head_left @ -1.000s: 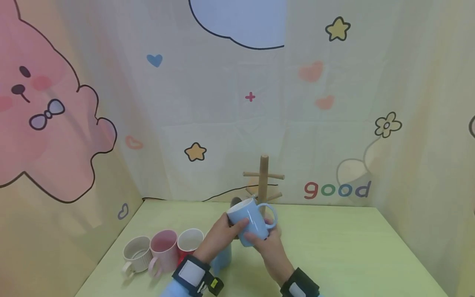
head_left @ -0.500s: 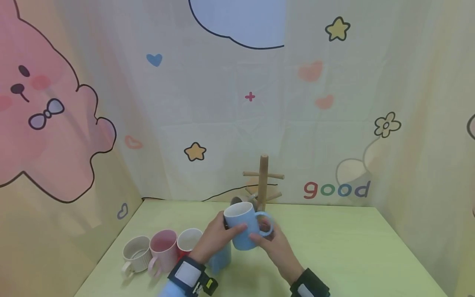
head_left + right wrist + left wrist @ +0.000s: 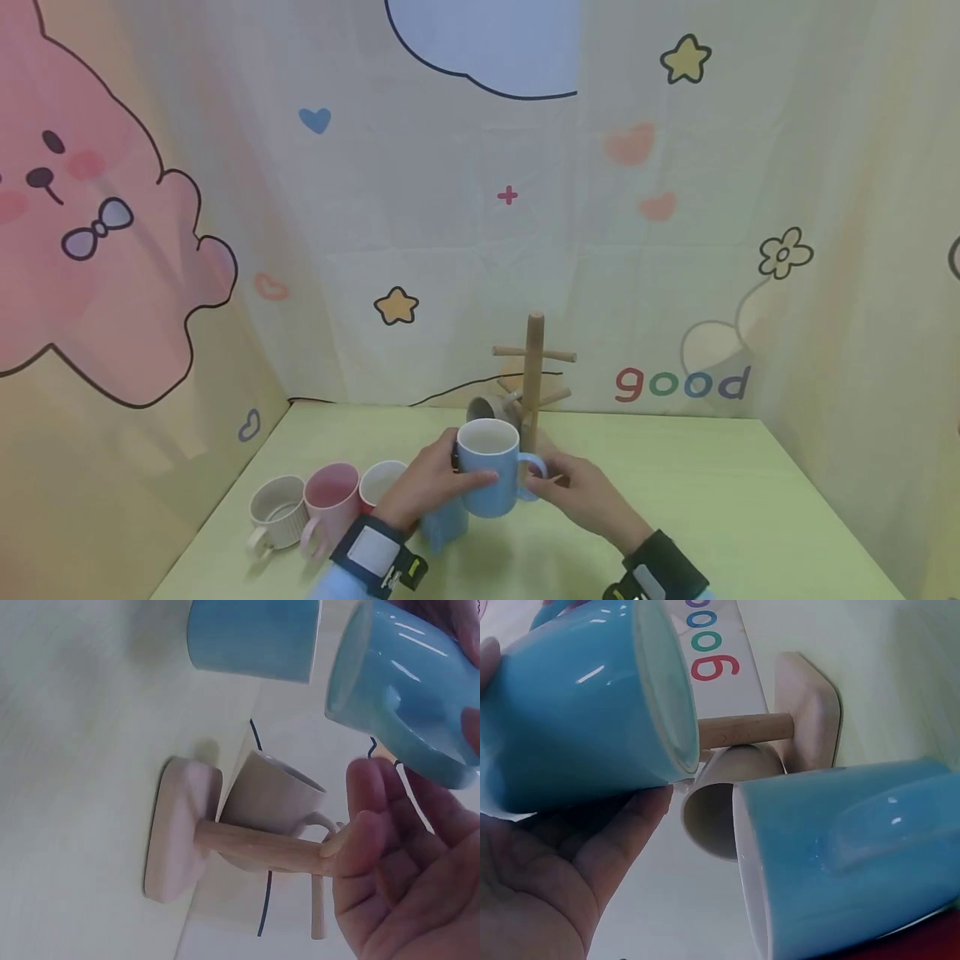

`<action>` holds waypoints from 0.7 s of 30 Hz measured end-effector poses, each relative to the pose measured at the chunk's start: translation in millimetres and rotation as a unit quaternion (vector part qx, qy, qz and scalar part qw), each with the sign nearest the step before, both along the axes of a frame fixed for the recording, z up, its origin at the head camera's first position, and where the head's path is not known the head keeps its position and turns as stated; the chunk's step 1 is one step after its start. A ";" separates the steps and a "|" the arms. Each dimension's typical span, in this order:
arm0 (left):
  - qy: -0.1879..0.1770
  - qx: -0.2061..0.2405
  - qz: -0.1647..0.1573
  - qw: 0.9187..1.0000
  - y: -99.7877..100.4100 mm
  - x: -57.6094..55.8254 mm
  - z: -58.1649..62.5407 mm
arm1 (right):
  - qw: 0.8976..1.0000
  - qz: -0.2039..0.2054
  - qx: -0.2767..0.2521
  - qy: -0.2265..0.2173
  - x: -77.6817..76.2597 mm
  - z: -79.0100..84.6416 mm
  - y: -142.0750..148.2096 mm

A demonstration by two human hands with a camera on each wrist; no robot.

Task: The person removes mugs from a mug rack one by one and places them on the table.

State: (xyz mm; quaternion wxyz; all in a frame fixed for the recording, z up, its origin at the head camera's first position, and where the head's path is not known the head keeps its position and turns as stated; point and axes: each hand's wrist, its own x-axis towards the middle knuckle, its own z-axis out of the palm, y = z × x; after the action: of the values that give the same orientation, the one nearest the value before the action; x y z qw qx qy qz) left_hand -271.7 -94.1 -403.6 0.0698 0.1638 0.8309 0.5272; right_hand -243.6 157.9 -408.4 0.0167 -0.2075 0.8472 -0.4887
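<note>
A light blue mug (image 3: 487, 479) with a white inside is held upright above the table, handle to the right. My left hand (image 3: 431, 483) grips its body from the left, thumb across the front. My right hand (image 3: 588, 496) pinches the handle between thumb and index finger; its other fingers (image 3: 367, 787) are loosely spread in the right wrist view. Just behind stands a wooden mug tree (image 3: 533, 367) with pegs. A grey-beige mug (image 3: 274, 795) hangs tilted on one of its lower pegs. A second blue mug (image 3: 855, 847) stands upright on the table, partly hidden by my left arm in the head view.
To the left on the pale green table (image 3: 675, 500) stand a ribbed cream mug (image 3: 277, 512), a pink mug (image 3: 332, 500) and a red mug with a white inside (image 3: 382, 483), close together. A printed curtain (image 3: 450, 208) hangs behind the table.
The blue mug has gone from tilted to upright and come slightly lower. My right hand has moved from its body out to the handle, while my left hand keeps its grip.
</note>
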 end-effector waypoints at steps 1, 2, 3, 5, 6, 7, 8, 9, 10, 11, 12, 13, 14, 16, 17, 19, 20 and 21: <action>0.001 0.002 -0.008 1.000 -0.6 -0.3 -0.7 | 1.000 0.011 0.005 0.002 -0.2 0.9 0.5; 0.003 0.002 -0.015 1.000 -1.0 -0.6 -1.6 | 1.000 0.020 0.009 0.003 -0.2 1.8 0.6; 0.005 0.002 -0.023 1.000 -1.4 -0.9 -2.6 | 1.000 0.028 0.014 0.002 -0.1 2.7 0.5; 0.010 0.002 -0.037 0.999 -1.5 -1.2 -4.0 | 0.999 0.041 0.020 -0.004 0.4 3.8 0.1; 0.012 0.002 -0.044 0.999 -1.5 -1.1 -4.5 | 0.999 0.045 0.021 -0.009 0.8 4.2 -0.2; 0.013 0.003 -0.049 0.999 -1.4 -1.2 -5.1 | 0.998 0.049 0.020 -0.013 1.3 4.3 -0.3; 0.014 0.001 -0.054 0.998 -1.2 -1.0 -5.2 | 0.998 0.055 0.017 -0.017 1.8 4.3 -0.4; 0.015 -0.001 -0.060 0.998 -1.0 -0.6 -5.2 | 0.998 0.061 0.013 -0.026 2.5 4.4 -0.4; 0.019 -0.005 -0.064 0.998 -0.7 0.0 -4.7 | 0.997 0.066 0.007 -0.034 3.0 4.4 -0.3; 0.021 -0.009 -0.068 0.997 -0.3 0.8 -4.0 | 0.996 0.072 -0.002 -0.043 3.7 4.8 -0.2; 0.023 -0.013 -0.071 0.997 -0.1 1.7 -3.3 | 0.995 0.078 -0.009 -0.054 4.2 5.2 -0.1; 0.024 -0.016 -0.073 0.997 0.1 2.3 -2.7 | 0.994 0.084 -0.017 -0.065 4.8 5.5 -0.1; 0.024 -0.020 -0.075 0.997 0.3 3.1 -2.2 | 0.993 0.087 -0.023 -0.075 5.3 6.1 -0.1; 0.024 -0.024 -0.078 0.996 0.4 3.6 -1.8 | 0.991 0.091 -0.031 -0.091 6.4 7.0 -0.1; 0.020 -0.024 -0.080 0.996 0.3 3.7 -1.7 | 0.991 0.092 -0.034 -0.096 7.3 7.6 -0.2; 0.019 -0.022 -0.087 0.996 0.0 3.6 -2.2 | 0.990 0.088 -0.038 -0.106 9.2 8.2 -0.7; 0.020 -0.023 -0.089 0.996 -0.2 3.7 -2.4 | 0.989 0.085 -0.039 -0.110 10.2 8.1 -0.9; 0.021 -0.022 -0.093 0.995 -0.3 3.6 -2.6 | 0.989 0.083 -0.042 -0.115 11.2 7.6 -1.0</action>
State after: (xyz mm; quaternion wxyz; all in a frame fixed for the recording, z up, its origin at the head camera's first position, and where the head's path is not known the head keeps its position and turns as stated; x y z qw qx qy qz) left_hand -268.1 -94.4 -406.2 0.1045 0.2494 0.8250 0.4962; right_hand -232.4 156.8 -400.8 0.1458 -0.2204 0.7983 -0.5411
